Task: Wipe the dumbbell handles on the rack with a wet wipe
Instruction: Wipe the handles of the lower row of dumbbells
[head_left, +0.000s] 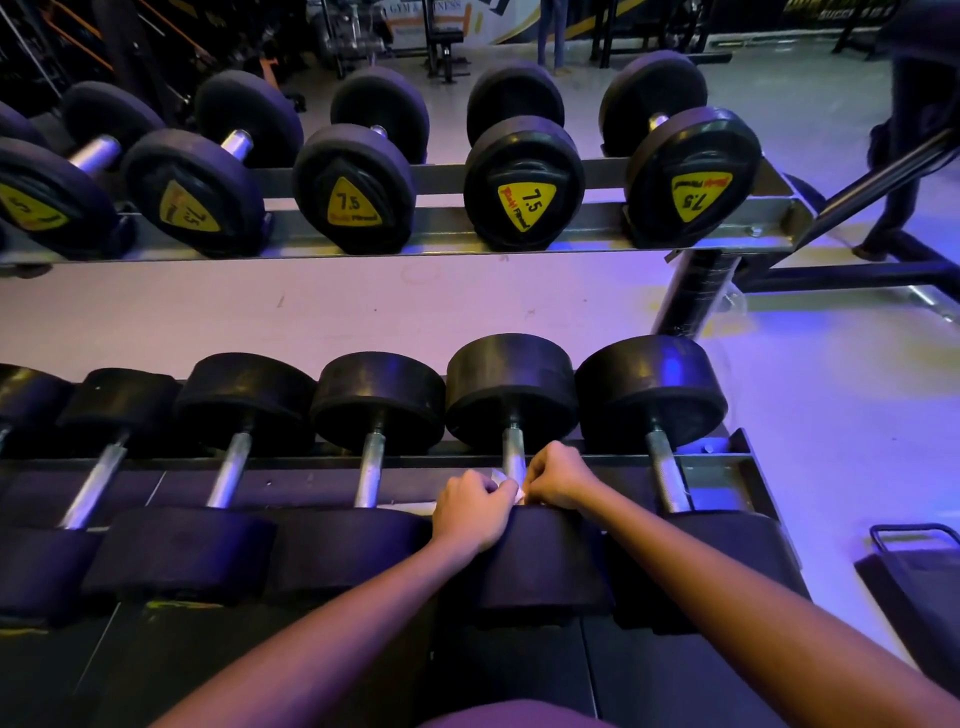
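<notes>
Wet wipe (506, 487) between left grip (470, 512) and right grip (558, 480), at dumbbell handle (513, 449).

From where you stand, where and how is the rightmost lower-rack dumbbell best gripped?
Probably by its metal handle, between the two heads, coming from above: the bar lies bare and open upward, while the heads look too broad for a hand.

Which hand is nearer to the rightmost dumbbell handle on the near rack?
Right. The right hand lies left of the rightmost handle; the left hand lies farther left, past the neighbouring handle.
</notes>
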